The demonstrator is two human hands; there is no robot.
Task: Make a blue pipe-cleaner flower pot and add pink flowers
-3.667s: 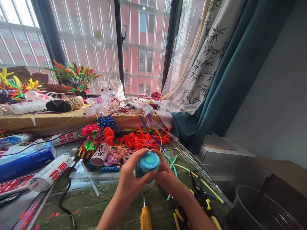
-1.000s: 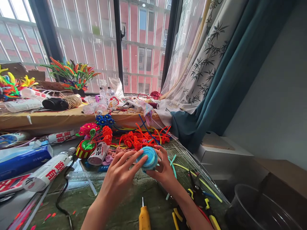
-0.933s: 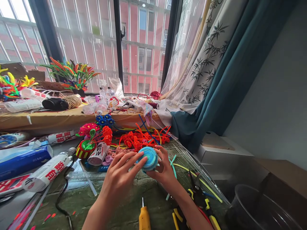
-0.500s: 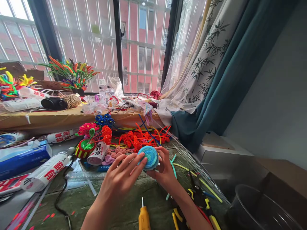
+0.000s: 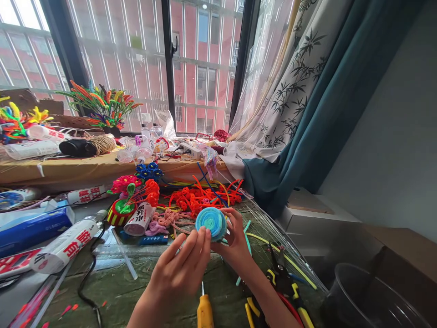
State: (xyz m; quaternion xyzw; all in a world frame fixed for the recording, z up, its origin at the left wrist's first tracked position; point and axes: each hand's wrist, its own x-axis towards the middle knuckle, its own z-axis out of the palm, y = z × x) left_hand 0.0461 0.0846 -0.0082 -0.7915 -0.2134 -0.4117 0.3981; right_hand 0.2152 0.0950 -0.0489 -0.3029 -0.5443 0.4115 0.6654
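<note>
Only one view here, the head camera looking down at a very cluttered craft counter (image 5: 143, 291) by the window

The right hand (image 5: 235, 241) is closed around a fuzzy blue and green coil (image 5: 210, 222), a disc wound from pipe cleaner, held up just above the counter with its spiral face toward the camera. The left hand (image 5: 182, 271) sits just below and beside it, fingers (image 5: 201, 243) loosely spread and the tips touching the coil's lower edge, so it's open and not really gripping anything

Behind the coil there's a heap of orange pipe cleaners (image 5: 205, 196), some pink curls (image 5: 164, 218), and a striped little pot (image 5: 119, 212) with flowers stuck in it. A yellow handled tool (image 5: 205, 312) lies right under the hands, pliers (image 5: 287, 291) off to the right, and glue tubes (image 5: 66, 246) on the left

My read is that the step in hand is shaping or pressing the winding so the rounds sit tight, with the left fingertips smoothing the rim. Whatever comes next would need the right hand to keep a steady pinch so the spiral doesn't spring loose, and the left to work gently along the edge. Can't tell if there's a loose tail, it's hidden behind the fingers
</note>
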